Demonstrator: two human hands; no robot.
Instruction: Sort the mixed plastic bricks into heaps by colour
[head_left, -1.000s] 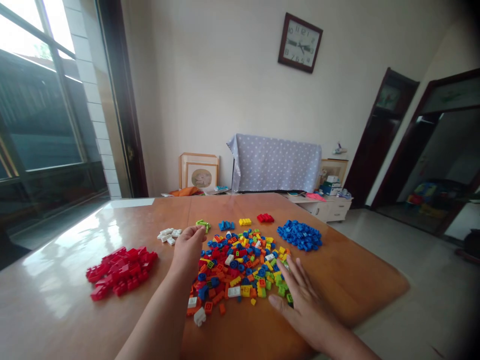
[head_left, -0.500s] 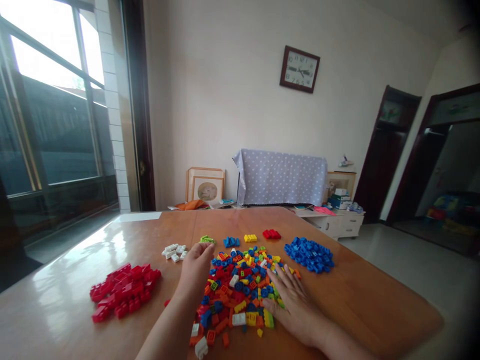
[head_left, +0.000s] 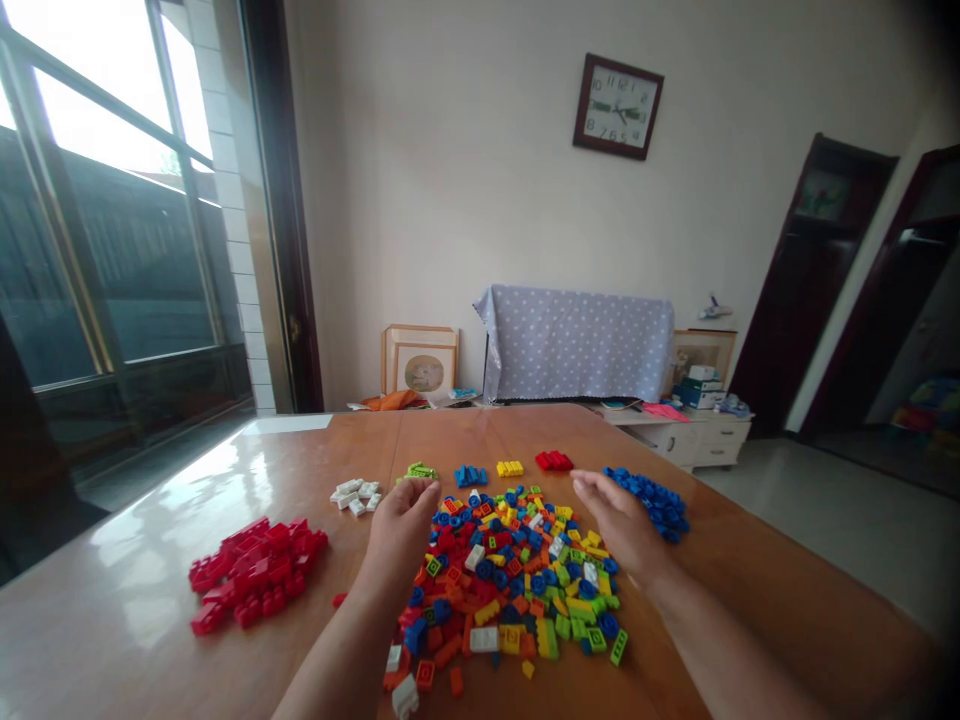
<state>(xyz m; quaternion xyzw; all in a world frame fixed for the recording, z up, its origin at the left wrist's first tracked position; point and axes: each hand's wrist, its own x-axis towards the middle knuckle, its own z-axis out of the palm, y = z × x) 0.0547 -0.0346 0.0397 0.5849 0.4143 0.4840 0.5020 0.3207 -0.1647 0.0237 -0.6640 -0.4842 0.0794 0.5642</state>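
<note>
My left hand (head_left: 403,517) is closed, fingers curled in, at the left edge of a big mixed heap of toy bricks (head_left: 517,575). What it holds, if anything, is hidden. Just beyond it lies a small group of lime green bricks (head_left: 421,471), with white bricks (head_left: 355,495) to its left. On the heap's right side, my right hand (head_left: 621,518) has its fingers stretched out, and nothing shows in them. It partly covers a pile of blue bricks (head_left: 660,503). A short row of red bricks (head_left: 553,461) lies beyond its fingertips.
A pile of red bricks (head_left: 259,570) lies at the left of the wooden table (head_left: 757,560). Small groups of blue bricks (head_left: 470,476) and yellow bricks (head_left: 510,468) sit behind the heap. Against the wall stands a low white cabinet (head_left: 679,440).
My right hand has lifted off the right part of the heap and moved away, toward the blue pile, uncovering green and blue bricks. My left hand stays closed in about the same place.
</note>
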